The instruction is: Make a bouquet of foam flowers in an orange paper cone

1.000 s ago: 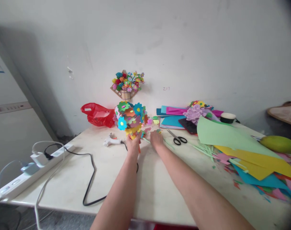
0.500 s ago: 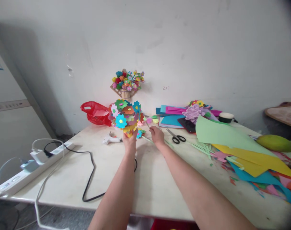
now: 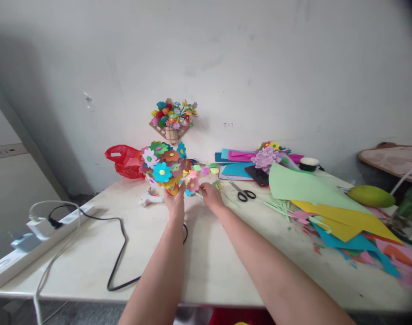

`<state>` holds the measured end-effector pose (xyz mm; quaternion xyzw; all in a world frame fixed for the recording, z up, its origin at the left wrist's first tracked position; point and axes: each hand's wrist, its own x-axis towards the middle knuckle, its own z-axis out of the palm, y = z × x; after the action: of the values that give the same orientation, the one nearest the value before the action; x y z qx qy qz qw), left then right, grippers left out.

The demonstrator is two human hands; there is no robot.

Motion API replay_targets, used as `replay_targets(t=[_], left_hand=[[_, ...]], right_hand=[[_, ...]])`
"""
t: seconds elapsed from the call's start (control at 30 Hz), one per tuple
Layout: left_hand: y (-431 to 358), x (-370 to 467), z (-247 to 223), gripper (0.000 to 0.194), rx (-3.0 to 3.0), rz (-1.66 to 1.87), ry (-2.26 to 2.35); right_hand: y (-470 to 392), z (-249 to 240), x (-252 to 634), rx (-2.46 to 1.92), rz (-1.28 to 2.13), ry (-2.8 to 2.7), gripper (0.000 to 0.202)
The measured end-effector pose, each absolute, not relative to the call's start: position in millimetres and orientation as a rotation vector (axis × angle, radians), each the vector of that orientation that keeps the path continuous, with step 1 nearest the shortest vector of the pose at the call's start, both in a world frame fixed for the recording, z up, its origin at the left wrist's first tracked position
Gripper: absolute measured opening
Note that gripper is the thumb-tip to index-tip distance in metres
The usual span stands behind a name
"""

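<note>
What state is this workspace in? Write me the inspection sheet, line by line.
Surface: pale table, small scraps at right.
Job's things: colourful bouquet; pink flower; white glue gun.
Clutter: coloured sheets, scissors, red bag.
Hands: left hand grips the bouquet below its blooms; right hand beside the pink flower, grip unclear.
Cables: black cord crosses the table; white cable drops past the front edge.
Surroundings: flower decoration on the wall.

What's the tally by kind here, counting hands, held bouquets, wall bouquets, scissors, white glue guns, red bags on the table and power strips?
Hands: 2
Held bouquet: 1
Wall bouquet: 1
Scissors: 1 pair
White glue gun: 1
Red bag: 1
Power strip: 1
Total: 8
</note>
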<state>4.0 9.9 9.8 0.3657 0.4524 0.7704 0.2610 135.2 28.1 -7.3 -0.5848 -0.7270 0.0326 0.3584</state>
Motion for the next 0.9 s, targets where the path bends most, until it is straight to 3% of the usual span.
replay_targets(t=[0.43, 0.63, 0.9], left_hand=[[12, 2, 4, 0.04, 1.066, 2.051, 1.232], [16, 0, 0, 0.043, 1.168, 2.063, 1.168], [21, 0, -4, 0.042, 1.165, 1.994, 1.222]], right_hand=[[32, -5, 136, -1.462, 0.103, -1.808, 0.027], [31, 4, 136, -1.314, -0.075, -1.703, 0.031], [36, 16, 136, -1.156, -0.259, -1.53, 0.019]])
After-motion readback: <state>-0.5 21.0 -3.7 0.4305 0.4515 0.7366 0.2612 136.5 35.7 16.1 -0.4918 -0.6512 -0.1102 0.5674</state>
